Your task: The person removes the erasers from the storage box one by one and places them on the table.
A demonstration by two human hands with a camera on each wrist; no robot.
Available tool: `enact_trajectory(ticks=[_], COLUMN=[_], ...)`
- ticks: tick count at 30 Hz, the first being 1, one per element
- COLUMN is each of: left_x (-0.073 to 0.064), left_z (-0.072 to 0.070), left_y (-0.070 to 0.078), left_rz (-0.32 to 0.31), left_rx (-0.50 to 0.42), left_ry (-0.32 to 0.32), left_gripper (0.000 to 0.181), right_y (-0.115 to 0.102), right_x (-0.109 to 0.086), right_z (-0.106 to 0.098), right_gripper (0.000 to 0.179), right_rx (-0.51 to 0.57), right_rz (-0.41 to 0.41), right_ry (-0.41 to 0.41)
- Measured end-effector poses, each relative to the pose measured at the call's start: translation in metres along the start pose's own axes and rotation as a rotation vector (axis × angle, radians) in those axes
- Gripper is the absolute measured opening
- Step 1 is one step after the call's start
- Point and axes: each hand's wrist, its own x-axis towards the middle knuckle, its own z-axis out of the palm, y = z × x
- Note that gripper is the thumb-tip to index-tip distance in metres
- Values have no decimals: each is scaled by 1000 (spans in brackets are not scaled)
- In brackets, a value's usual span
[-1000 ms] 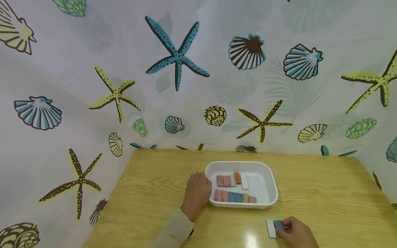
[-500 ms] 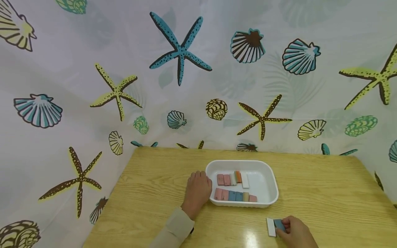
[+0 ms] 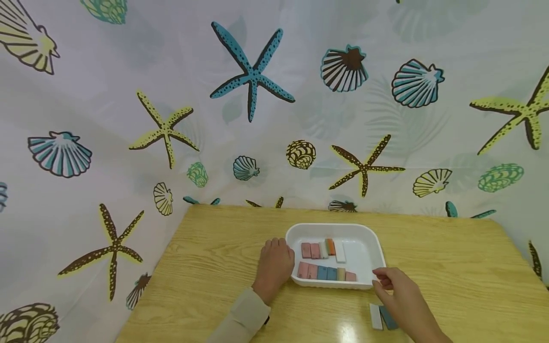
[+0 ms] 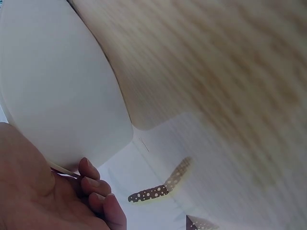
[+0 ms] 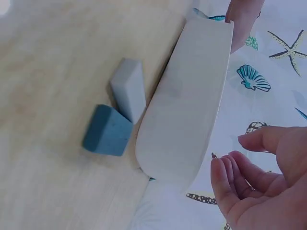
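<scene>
At the left end of a white plastic tray (image 3: 334,284), my left hand (image 3: 274,264) grips the rim; the left wrist view shows the curled fingers (image 4: 96,187) at its edge. My right hand (image 3: 401,290) hovers by the tray's front right corner, holding nothing, with a gap between thumb and fingers in the right wrist view. Below it on the table lie a white eraser (image 3: 375,317) and a blue bevelled eraser (image 3: 388,318), side by side and partly touching. The blue one is partly covered by my right hand in the head view.
Inside the tray, erasers lie in two rows: pink (image 3: 315,250), white (image 3: 340,251) and orange (image 3: 330,247) ones behind, pink (image 3: 303,270), blue (image 3: 322,272) and beige (image 3: 340,274) ones in front. The wooden table (image 3: 206,247) meets a shell-and-starfish patterned curtain (image 3: 257,143).
My right hand has let go of the blue eraser, leaving it beside the white one, and has moved forward to the tray's front right corner. My left hand stays on the rim.
</scene>
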Motion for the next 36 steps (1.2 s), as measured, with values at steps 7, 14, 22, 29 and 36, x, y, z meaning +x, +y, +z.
enact_trajectory(ticks=[7,14,22,29,36], left_x=[1,-2,0,-1,1], left_z=[5,6,4,4,7], left_y=[-2,0,-1,0,-1], left_rz=[-1,14,4,19,-2], left_rx=[11,24,33,46,37], left_ry=[-5,13,20,51,16], left_gripper=[26,25,26,25,26], right_y=[0,5,-5,-7,-6], right_x=[34,49,66,74,73], right_z=[20,35,38,45,47], right_gripper=[26,26,30,29,18], right_rx=[15,-56,-33,3,40], right_rz=[-91,-139,-80,-54,-79], right_ry=[-62,-176,-329,-388,-365])
